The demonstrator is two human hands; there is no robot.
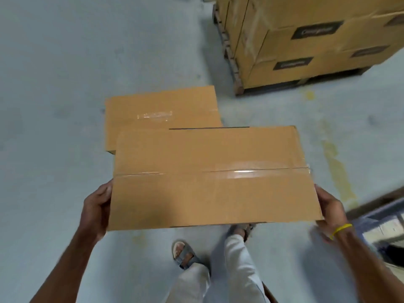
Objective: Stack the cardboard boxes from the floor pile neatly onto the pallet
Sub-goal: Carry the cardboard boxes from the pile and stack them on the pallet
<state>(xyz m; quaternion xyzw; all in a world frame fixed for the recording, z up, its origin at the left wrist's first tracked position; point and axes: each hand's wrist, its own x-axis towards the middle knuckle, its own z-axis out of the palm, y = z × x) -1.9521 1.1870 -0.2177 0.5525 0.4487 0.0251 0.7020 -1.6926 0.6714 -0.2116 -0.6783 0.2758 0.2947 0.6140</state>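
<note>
While left hand and right hand grip opposite ends, cardboard box held level, long axis left-right.

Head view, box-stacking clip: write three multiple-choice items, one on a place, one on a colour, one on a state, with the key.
1. Where does the pallet stand relative to the carried box?
A. beyond it, to the right
B. directly beneath it
C. behind the person

2. What colour is the wrist band?
A. red
B. yellow
C. black

3. How is the carried box held?
A. by one hand
B. by both hands at opposite ends
C. it lies on the floor

Key: 1 A, the pallet shows at upper right past the box; 2 B, the band is yellow; 3 B, left hand and right hand grip its two ends.
</note>
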